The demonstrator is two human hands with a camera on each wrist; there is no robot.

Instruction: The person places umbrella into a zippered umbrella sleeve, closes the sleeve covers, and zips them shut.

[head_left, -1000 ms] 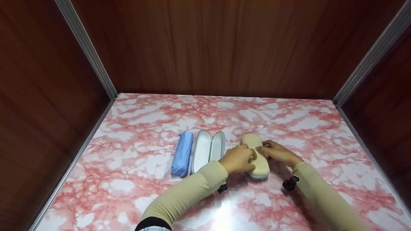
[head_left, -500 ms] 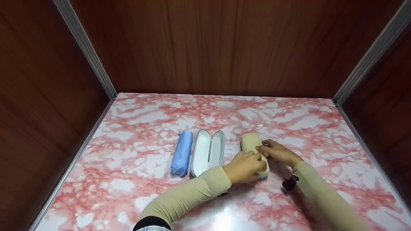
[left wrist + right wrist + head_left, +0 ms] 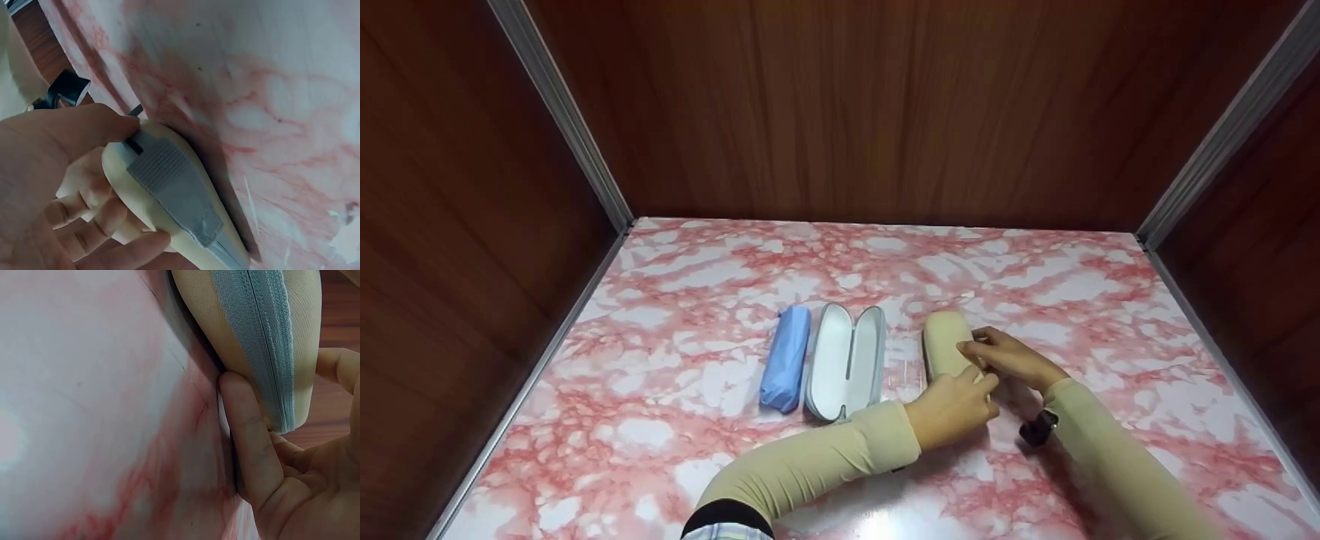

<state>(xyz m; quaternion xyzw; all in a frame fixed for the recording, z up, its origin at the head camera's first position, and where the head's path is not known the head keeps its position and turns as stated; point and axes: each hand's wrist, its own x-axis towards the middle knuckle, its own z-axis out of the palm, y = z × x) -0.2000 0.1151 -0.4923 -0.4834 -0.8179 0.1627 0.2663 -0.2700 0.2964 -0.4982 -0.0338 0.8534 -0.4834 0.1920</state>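
A beige zippered case (image 3: 945,337) with a pale blue-grey zip band lies lengthwise on the table, lid side up. At its near end is my left hand (image 3: 956,409); in the left wrist view, its thumb pinches the black zipper pull (image 3: 134,147) at the rounded tip, and its other fingers lie along the beige shell. My right hand (image 3: 1011,358) holds the case at its right side, thumb on top. In the right wrist view, one finger of that hand reaches along the case's lower edge beside the zip (image 3: 264,354), which runs as one line there.
Left of the beige case lies an opened hard case (image 3: 832,360) with a white interior. Beside that is a long blue fabric bundle (image 3: 786,360). Dark wood panels (image 3: 840,112) enclose the red-and-white marbled table (image 3: 697,465) at the back and sides.
My left hand has moved from the beige case's left side toward me and rightward, round to its near end. The right hand and both other objects have stayed put.
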